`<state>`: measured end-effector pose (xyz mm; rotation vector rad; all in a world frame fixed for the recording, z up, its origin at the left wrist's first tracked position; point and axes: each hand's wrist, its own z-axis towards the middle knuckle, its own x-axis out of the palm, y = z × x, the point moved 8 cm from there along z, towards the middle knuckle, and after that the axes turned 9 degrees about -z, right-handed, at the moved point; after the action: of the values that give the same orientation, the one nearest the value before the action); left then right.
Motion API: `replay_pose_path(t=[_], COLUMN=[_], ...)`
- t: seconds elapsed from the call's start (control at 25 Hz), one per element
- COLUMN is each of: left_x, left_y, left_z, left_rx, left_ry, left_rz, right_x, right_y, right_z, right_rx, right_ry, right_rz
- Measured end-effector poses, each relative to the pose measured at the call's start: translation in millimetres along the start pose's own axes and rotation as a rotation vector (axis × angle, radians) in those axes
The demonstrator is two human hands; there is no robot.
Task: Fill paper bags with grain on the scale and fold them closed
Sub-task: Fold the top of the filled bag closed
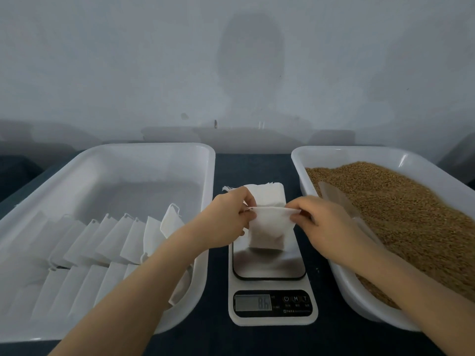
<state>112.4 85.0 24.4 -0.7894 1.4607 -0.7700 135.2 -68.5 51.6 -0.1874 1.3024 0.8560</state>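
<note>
Left hand (226, 219), right hand (326, 223): pinch on top corners of paper bag (268, 233) over scale (270, 267).

Both hands (226, 222) (326, 224) on a paper bag (270, 231) atop the scale (270, 265) — fingers (248, 201) pinching its top edge.

Scale display (253, 302) digits, nearer the viewer than the right hand (326, 222): blurred, unreadable; translucent scoop (334, 196) beyond that hand: lower part hidden

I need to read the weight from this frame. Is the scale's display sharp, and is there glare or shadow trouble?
Head view: the scale's display is soft, its digits smeared; the steel platform carries a dull sheen, no hard glare; a head-shaped shadow falls on the wall.
</note>
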Motion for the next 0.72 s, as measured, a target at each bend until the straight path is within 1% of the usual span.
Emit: replay_pose_path(t=[0.08,0.28,0.72], left_x=[1.7,3.9,4.7], left_y=[1.7,-0.3,0.9], left_z=[-0.8,-1.4,-0.8], left_rx=[0.002,0.034,0.024], left_ry=[0.022,0.058,0.06], left_rz=[0.089,0.23,0.225], right_x=[9.5,12.4,11.7], right_y=[-2.5,-4.4,-6.6], right_z=[-0.6,-2.0,-2.0], right_rx=[-0.016,-0.005,0.035], right_ry=[0.052,0.04,0.036], right_rz=[-0.012,0.01,0.035])
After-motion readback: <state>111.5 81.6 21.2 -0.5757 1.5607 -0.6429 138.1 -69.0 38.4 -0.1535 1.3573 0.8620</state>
